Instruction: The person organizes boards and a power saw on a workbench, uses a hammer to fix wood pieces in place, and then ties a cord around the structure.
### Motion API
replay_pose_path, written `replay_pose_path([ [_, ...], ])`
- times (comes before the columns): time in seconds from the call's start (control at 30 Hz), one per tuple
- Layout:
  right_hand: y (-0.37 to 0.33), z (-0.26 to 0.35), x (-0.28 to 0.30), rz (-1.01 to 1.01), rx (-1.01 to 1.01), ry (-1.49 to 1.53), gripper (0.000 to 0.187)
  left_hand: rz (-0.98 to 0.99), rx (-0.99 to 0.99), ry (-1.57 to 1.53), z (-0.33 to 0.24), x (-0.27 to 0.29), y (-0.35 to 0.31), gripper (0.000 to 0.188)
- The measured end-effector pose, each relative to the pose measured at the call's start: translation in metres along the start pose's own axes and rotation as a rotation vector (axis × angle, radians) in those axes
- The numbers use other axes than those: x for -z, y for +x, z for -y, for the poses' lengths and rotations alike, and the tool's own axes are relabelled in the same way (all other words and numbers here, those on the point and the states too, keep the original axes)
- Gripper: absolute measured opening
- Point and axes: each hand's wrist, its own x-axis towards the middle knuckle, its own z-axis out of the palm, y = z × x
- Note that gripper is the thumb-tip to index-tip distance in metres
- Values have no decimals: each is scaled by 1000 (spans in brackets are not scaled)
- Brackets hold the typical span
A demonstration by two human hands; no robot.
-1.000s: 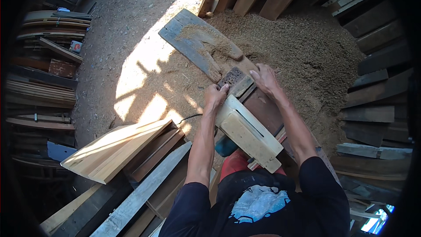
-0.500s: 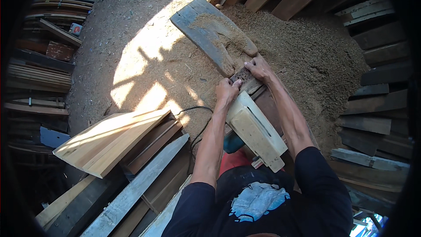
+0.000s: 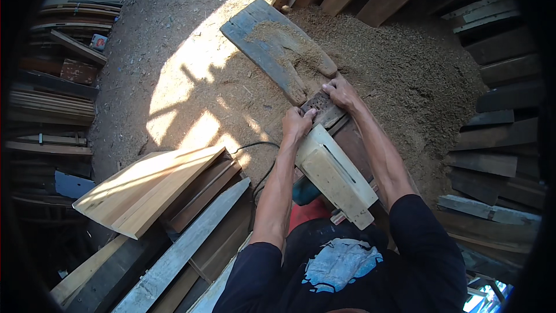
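Between both hands lies a dark wooden block (image 3: 319, 102), its top pitted with small holes. My left hand (image 3: 297, 123) grips its left edge, fingers bent and thumb along the side. At its right edge, my right hand (image 3: 343, 92) closes on the block, thumb pointing inward. Just nearer to me stands a pale wooden piece with a long slot (image 3: 339, 177), tilted toward my lap. Part of a teal machine body (image 3: 305, 191) shows beneath it. What the undersides of my fingers touch is hidden.
Beyond the block lies a weathered notched plank (image 3: 255, 23) dusted with sawdust. A large sawdust heap (image 3: 417, 75) spreads to the right. Stacked boards (image 3: 153, 188) stand close by my left arm, with a black cable (image 3: 255, 144) beside them. More timber lines both sides.
The left thumb has slid back off the block's top to its edge, so more of the pitted surface shows. Both hands still hold the block, and the view has shifted slightly.
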Motion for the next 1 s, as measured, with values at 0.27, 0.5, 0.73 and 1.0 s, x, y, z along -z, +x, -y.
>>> replay_pose_path([
  [0.27,-1,1,-4,4,-36,80,39,-41,-6,-9,-2,-1,-5,45],
  [0.5,-3,-2,5,53,-41,148,40,-53,-42,-8,-3,0,-3,46],
  [0.73,-6,10,5,18,-39,-28,38,30,17,-14,-6,4,-6,46],
  [1.0,-5,10,7,41,-94,24,39,13,28,-34,8,-2,4,43],
])
